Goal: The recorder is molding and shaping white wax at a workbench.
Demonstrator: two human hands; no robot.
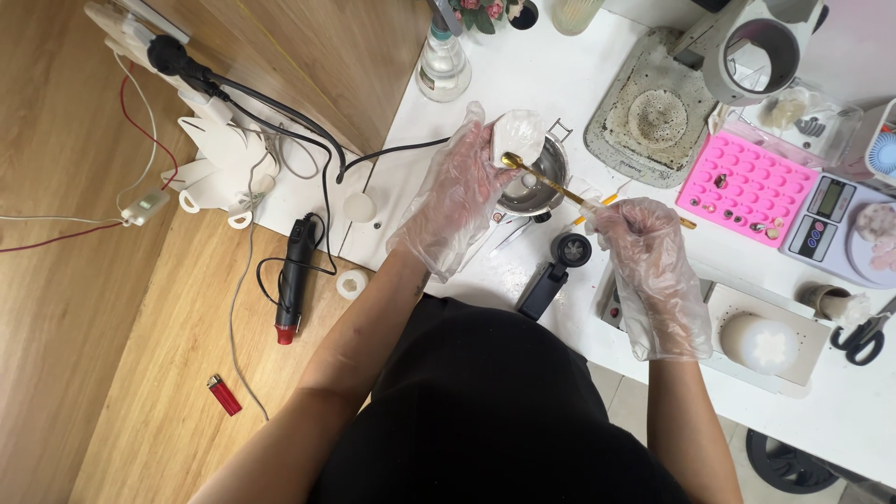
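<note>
Your left hand (pixel 460 191), gloved, grips white lump (pixel 519 133) over small metal pot (pixel 534 180). Your right hand (pixel 651 266), gloved, closed around gold spoon (pixel 564 190); spoon bowl sits at pot rim, touching lump. Pot sits on white table (pixel 523 75). Around you: pink mould tray (pixel 744 187) and digital scale (pixel 833 227) right of pot, glass flask (pixel 442 65) behind left hand, black handle (pixel 554 271) between your 2 hands, scissors (pixel 865 336) far right, red lighter (pixel 223 394) on wood floor.
</note>
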